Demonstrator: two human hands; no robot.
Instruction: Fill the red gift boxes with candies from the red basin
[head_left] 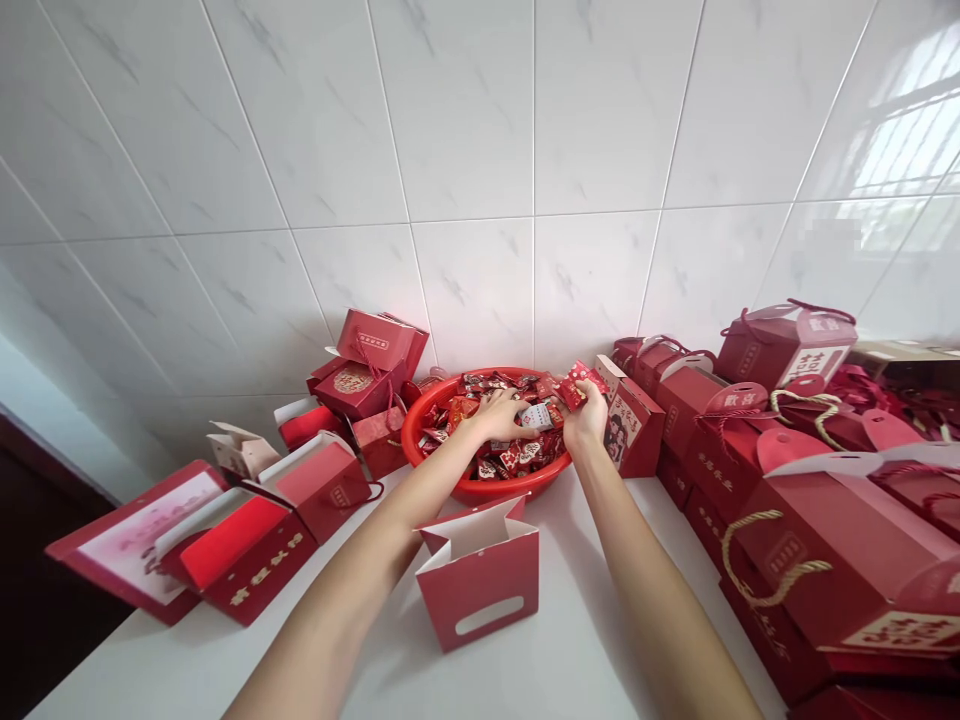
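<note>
A red plastic basin (413, 437) full of wrapped candies (517, 456) stands against the wall. My left hand (501, 415) reaches into it, fingers spread and resting on the candies beside a white-labelled packet (536, 417). At the basin's right rim, my right hand (589, 415) is closed around red candy packets (577, 384); how many cannot be made out. Between my forearms, in front of the basin, an open-topped red gift box (484, 578) stands upright, with an oval cutout on its near side. Its inner bottom is hidden from here.
Red boxes with open flaps (259, 540) line the left of the white table (570, 660). Closed red gift boxes with rope handles (810, 560) are stacked on the right. One printed box (634, 420) stands close to the basin's right side. A tiled wall (480, 130) rises behind.
</note>
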